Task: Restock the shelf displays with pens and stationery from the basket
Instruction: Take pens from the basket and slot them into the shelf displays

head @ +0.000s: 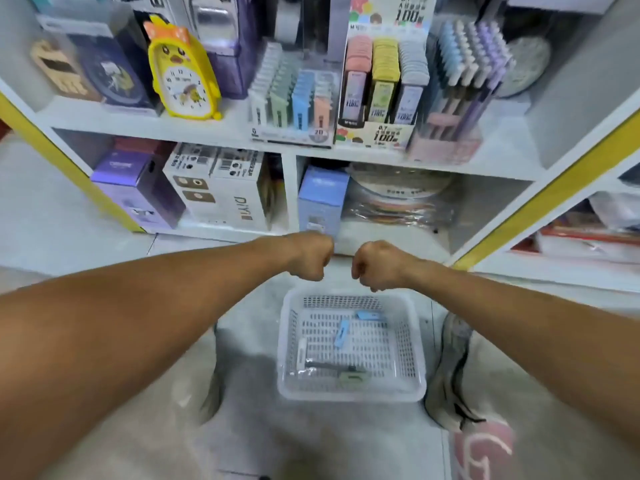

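Note:
A white perforated basket (291, 344) stands on the floor below both hands. It holds two blue items (342, 333), a white one at the left and a dark packet with a green piece (351, 375) at the front. My left hand (311, 258) and my right hand (374, 265) hover as fists side by side above the basket's far rim, knuckles almost touching, with nothing visible in either. On the shelf above stand a display of pastel erasers or refills (294, 98), a lead-refill display box (381, 84) and a rack of pastel pens (467, 74).
A yellow duck alarm clock (181, 71) and boxed clocks fill the upper left shelf. The lower shelf holds purple and white boxes (214, 192), a blue box (322, 199) and wrapped round items. A shoe (453, 368) stands right of the basket. Yellow-edged shelf frames flank both sides.

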Demonstrator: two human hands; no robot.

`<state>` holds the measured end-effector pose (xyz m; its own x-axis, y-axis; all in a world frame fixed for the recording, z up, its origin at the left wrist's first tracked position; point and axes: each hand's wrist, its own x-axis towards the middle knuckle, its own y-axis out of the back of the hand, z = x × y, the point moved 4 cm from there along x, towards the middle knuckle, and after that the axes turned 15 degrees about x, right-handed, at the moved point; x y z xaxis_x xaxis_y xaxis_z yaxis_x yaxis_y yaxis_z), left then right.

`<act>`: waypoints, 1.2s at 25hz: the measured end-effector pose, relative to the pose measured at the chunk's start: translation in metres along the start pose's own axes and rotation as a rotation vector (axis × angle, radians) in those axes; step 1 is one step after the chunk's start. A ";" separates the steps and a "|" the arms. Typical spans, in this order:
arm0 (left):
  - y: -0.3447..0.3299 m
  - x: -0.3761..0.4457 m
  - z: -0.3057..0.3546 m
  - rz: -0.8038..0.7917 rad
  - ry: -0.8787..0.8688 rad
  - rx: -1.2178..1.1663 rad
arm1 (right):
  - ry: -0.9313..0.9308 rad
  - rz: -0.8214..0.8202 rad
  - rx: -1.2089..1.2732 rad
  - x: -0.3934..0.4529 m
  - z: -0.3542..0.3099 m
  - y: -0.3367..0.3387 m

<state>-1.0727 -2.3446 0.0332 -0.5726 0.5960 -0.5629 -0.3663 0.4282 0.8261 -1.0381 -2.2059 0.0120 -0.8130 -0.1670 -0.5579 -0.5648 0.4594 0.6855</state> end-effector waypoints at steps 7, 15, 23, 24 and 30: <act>-0.142 0.055 0.068 -0.270 -0.083 0.009 | -0.191 -0.148 0.025 0.021 0.128 -0.137; -0.235 0.064 0.092 -0.182 0.330 -0.088 | 0.122 -0.187 -0.193 0.025 0.117 -0.234; -0.245 0.071 0.093 -0.081 0.384 -0.151 | 0.144 -0.204 -0.313 0.027 0.121 -0.245; -0.245 0.070 0.092 -0.061 0.383 -0.218 | 0.141 -0.222 -0.314 0.027 0.124 -0.244; -0.229 0.089 0.081 0.041 0.438 -0.506 | -0.050 -0.070 -0.048 0.028 0.153 -0.205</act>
<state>-0.9800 -2.3349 -0.2081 -0.7991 0.2288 -0.5559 -0.5756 -0.0241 0.8174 -0.9231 -2.1717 -0.2158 -0.7638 -0.1529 -0.6270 -0.6271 0.4054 0.6651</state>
